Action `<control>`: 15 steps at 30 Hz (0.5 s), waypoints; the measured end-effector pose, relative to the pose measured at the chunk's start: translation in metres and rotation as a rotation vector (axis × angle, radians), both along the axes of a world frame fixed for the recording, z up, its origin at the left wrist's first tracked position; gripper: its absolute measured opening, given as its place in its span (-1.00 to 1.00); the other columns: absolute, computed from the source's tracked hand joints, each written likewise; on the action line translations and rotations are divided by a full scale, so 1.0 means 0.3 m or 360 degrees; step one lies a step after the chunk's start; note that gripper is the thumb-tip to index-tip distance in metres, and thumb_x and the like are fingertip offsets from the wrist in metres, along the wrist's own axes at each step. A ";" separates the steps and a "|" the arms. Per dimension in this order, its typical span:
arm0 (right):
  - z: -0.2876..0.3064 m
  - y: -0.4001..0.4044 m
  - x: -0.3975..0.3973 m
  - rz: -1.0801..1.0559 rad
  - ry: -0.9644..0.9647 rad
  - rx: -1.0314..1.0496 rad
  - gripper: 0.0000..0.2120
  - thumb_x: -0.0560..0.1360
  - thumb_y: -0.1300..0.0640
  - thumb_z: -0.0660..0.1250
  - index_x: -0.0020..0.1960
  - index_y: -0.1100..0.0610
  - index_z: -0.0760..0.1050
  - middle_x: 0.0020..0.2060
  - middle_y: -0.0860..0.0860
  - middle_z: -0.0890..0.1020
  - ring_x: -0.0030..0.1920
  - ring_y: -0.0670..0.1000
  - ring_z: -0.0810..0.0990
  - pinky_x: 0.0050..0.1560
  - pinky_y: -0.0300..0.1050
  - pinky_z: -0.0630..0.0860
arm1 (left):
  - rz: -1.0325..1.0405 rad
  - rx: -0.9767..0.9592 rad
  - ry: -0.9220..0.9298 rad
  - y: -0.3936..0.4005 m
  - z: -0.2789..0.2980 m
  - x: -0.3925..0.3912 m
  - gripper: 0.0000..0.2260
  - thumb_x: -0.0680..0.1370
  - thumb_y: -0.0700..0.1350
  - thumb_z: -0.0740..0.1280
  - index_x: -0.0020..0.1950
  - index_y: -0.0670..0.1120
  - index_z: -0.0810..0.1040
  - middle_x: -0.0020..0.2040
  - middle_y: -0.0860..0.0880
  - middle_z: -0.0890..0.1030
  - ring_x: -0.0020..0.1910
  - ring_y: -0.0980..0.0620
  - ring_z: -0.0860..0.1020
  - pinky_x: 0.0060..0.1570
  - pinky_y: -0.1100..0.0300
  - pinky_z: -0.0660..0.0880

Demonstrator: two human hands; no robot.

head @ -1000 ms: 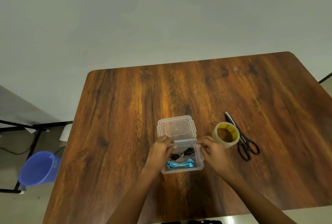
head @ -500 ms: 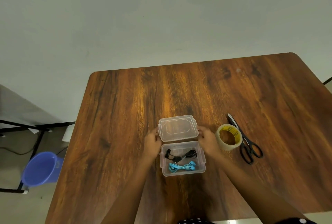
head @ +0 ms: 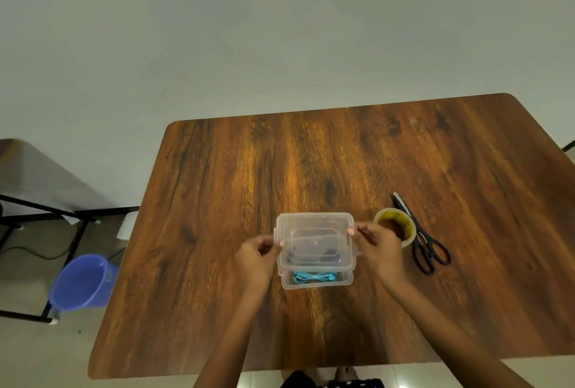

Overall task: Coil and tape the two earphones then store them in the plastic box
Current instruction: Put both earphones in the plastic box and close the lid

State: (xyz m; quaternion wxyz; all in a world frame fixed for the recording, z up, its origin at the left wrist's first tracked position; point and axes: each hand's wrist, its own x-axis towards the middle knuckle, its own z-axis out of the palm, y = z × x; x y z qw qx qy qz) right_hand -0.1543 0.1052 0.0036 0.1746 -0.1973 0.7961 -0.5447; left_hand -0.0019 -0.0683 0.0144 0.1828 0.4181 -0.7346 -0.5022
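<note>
1. Wooden counter (head: 217, 232) carries everything; wide bare stretches left, far side and right of the work, near edge close below the box.
2. Plastic box (head: 317, 284) sits near centre, well in from every edge.
3. Lid (head: 314, 239) held over the box, tilted, not yet seated; closing looks like the only step left.
4. Left hand (head: 256, 260) and right hand (head: 378, 246) each pinch a lid side, fingers curled on its rim.
5. Tape roll (head: 395, 227) just beside the right hand, scissors (head: 427, 252) touching it: tight room rightward.
6. Blue earphones (head: 314, 277) coiled in the box; black earphones (head: 331, 252) seen dimly through the lid. Tape on them too small to tell.
</note>
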 end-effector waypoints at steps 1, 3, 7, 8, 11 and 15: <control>-0.023 0.007 0.008 -0.0002 -0.0014 0.0112 -0.84 0.50 0.15 0.37 0.03 0.18 0.63 -0.12 -0.01 0.69 -0.10 -0.08 0.66 -0.10 -0.18 0.62 | -0.0001 0.0009 -0.0075 0.017 -0.014 0.016 -0.86 0.46 -0.16 0.44 -0.02 -0.16 0.67 -0.11 -0.06 0.69 -0.17 0.11 0.63 -0.18 0.29 0.58; -0.071 0.011 0.023 0.0043 -0.0072 0.0273 -0.86 0.48 0.17 0.40 0.01 0.18 0.65 -0.12 -0.01 0.69 -0.11 -0.05 0.65 -0.10 -0.18 0.60 | 0.0015 0.0004 -0.0195 0.043 -0.044 0.040 -0.85 0.45 -0.17 0.45 0.00 -0.16 0.67 -0.11 -0.05 0.70 -0.22 0.20 0.60 -0.29 0.44 0.51; -0.121 0.004 0.051 0.0130 -0.0152 0.0461 -0.94 0.40 0.13 0.48 -0.16 -0.01 0.63 -0.26 -0.17 0.65 -0.24 -0.16 0.62 -0.30 -0.41 0.48 | 0.0088 0.0052 -0.0286 0.082 -0.073 0.046 -0.81 0.45 -0.20 0.45 0.04 -0.21 0.65 -0.07 -0.11 0.69 -0.22 0.17 0.59 -0.33 0.48 0.47; -0.127 0.004 0.053 0.0125 -0.0136 0.0478 -0.90 0.39 0.12 0.49 -0.18 -0.06 0.61 -0.28 -0.22 0.63 -0.26 -0.18 0.62 -0.33 -0.45 0.45 | 0.0095 0.0061 -0.0298 0.088 -0.075 0.043 -0.81 0.45 -0.21 0.44 0.05 -0.22 0.65 -0.07 -0.11 0.69 -0.21 0.14 0.60 -0.31 0.47 0.48; -0.140 0.005 0.048 0.0090 -0.0103 0.0466 -0.85 0.39 0.16 0.49 -0.07 -0.03 0.66 -0.30 -0.38 0.57 -0.20 -0.24 0.62 -0.36 -0.49 0.42 | 0.0068 0.0074 -0.0295 0.095 -0.085 0.040 -0.86 0.47 -0.23 0.43 0.01 -0.20 0.66 -0.12 -0.11 0.70 -0.26 0.17 0.61 -0.35 0.46 0.51; -0.161 0.007 0.039 -0.0067 -0.0231 0.0513 -0.63 0.37 0.18 0.51 0.16 0.18 0.56 -0.13 -0.08 0.67 -0.10 -0.04 0.63 -0.23 -0.29 0.52 | 0.0100 0.0160 -0.0280 0.081 -0.100 0.046 -0.81 0.46 -0.23 0.43 0.06 -0.23 0.64 -0.06 -0.12 0.69 -0.15 0.06 0.64 -0.16 0.28 0.59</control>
